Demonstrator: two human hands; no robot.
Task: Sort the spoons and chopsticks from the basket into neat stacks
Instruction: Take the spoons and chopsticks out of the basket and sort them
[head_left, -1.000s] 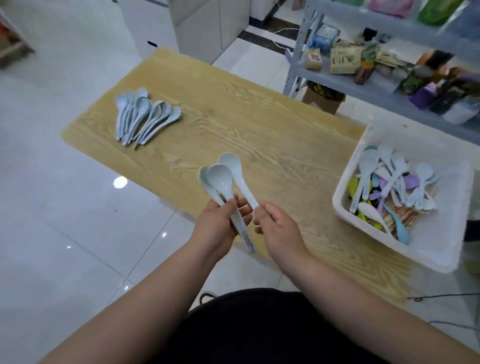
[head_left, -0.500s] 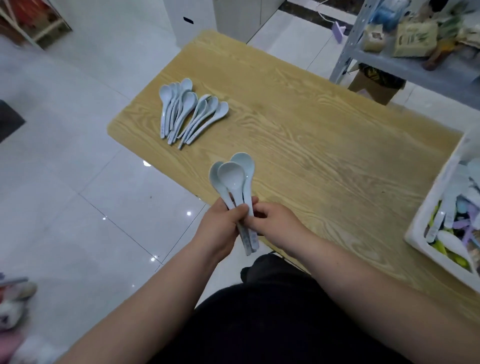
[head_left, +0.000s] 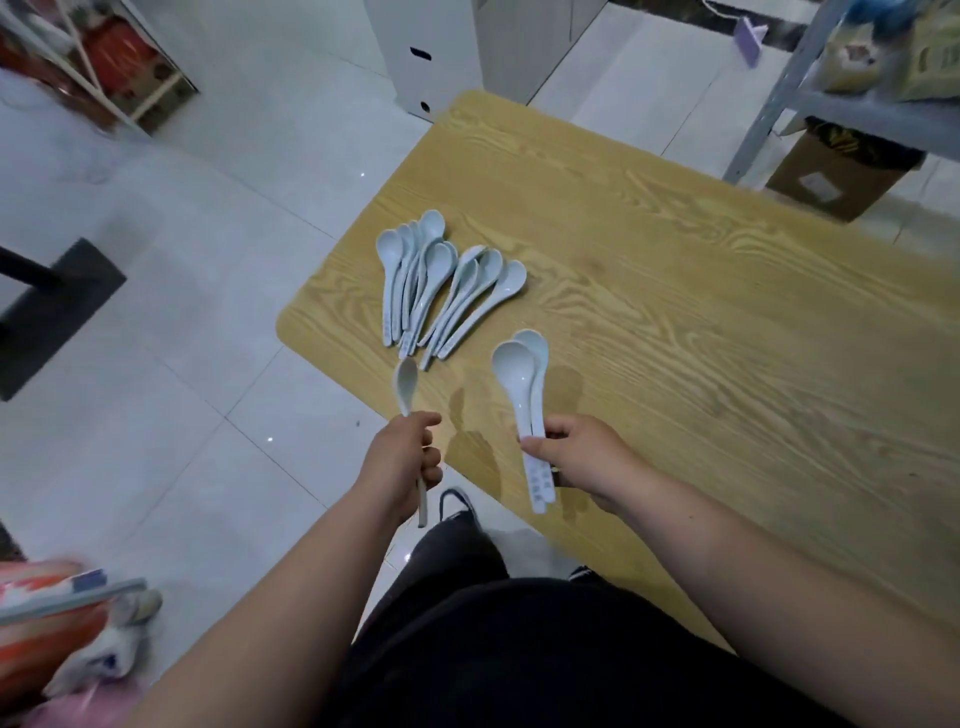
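No words or numbers can be read here. The two spoons (head_left: 525, 395) in the right hand (head_left: 587, 457) have tiny marks on their handles, too small to read. The white sticker (head_left: 820, 187) on the cardboard box (head_left: 857, 166) is blurry. So are the packs (head_left: 852, 62) on the shelf (head_left: 872, 115).

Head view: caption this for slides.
Left hand grips one spoon, right hand holds two spoons, near sorted spoons on wooden table.

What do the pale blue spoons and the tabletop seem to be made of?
Spoons: probably plastic or melamine, smooth with a soft sheen; even pale blue colour, thick rounded rims. Glazed ceramic cannot be ruled out.
Tabletop: wood or wood-look laminate, matte; bold light grain, rounded corner. Which one, the picture leaves open.
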